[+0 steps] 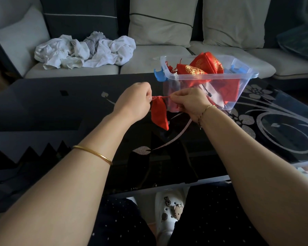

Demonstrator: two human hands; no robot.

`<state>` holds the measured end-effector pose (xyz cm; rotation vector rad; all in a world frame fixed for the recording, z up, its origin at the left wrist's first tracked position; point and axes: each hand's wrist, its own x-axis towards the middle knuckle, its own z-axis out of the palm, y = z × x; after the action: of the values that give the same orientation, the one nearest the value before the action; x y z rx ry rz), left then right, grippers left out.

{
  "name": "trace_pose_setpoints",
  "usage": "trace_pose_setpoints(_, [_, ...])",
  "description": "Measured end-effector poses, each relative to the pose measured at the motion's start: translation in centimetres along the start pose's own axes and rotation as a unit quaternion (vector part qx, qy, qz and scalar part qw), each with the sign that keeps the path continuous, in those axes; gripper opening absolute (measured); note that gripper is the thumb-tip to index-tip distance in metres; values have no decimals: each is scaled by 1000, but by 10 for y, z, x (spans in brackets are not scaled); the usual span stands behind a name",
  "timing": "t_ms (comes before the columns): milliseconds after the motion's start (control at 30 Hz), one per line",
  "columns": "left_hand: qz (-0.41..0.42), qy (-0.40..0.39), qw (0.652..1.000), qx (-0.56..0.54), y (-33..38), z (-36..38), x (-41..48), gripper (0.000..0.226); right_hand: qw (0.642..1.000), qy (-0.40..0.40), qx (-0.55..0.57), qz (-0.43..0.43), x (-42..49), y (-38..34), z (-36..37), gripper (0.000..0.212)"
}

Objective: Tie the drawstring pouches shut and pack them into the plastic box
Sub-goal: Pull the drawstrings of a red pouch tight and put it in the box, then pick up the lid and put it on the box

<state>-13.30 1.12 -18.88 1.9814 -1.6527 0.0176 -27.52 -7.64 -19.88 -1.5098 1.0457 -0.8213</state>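
Observation:
A small red drawstring pouch [159, 114] hangs in the air above the black glass table [60, 107], its neck gathered tight. My left hand [134, 102] pinches the cord at the left side of the neck. My right hand [188, 102] pinches the cord on the right, and the red string is stretched taut between the two hands. Just behind my right hand stands the clear plastic box [238, 80] with blue latches, holding several red pouches [199, 68] with gold print.
A grey sofa [167, 55] runs behind the table, with a heap of white cloths [84, 50] on its left seat. The table's near edge is by my knees, and a white clog [169, 210] shows below it. Another clear container's edge [306, 163] sits at the right.

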Motion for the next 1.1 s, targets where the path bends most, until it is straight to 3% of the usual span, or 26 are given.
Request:
trace_pose_setpoints(133, [-10,-33,999,-4,5,0,-1,10,989,18,-137,-44,-3,4,0,10])
trace_pose_setpoints(200, [-45,-60,995,-64,7,0,-2,12,987,-22,-151,-41,-8,3,-4,10])
trace_pose_setpoints(300, [-72,-82,980,-166,11,-2,-1,17,988,-126,-93,-16,-18,-1,-10,33])
trace_pose_setpoints(333, [-72,-85,975,-193,14,-4,0,17,982,-140,-119,-32,-20,-3,-11,38])
trace_pose_setpoints(467, [-62,-93,953,-281,32,-12,6,19,950,-71,-258,-160,-30,-11,-8,26])
trace_pose_setpoints(600, [-46,-81,950,-297,45,-18,14,19,950,-30,-266,-161,-34,-22,-24,15])
trace_pose_setpoints(700, [-51,-43,953,-295,51,-19,23,14,978,-25,-181,-97,-37,-34,-45,9])
trace_pose_setpoints(900, [-37,-25,976,-214,66,-21,62,14,994,93,-10,-61,1,-64,-80,17])
trace_pose_setpoints(1100, [-70,-20,983,-168,72,-14,108,19,992,126,21,3,73,-82,-93,19])
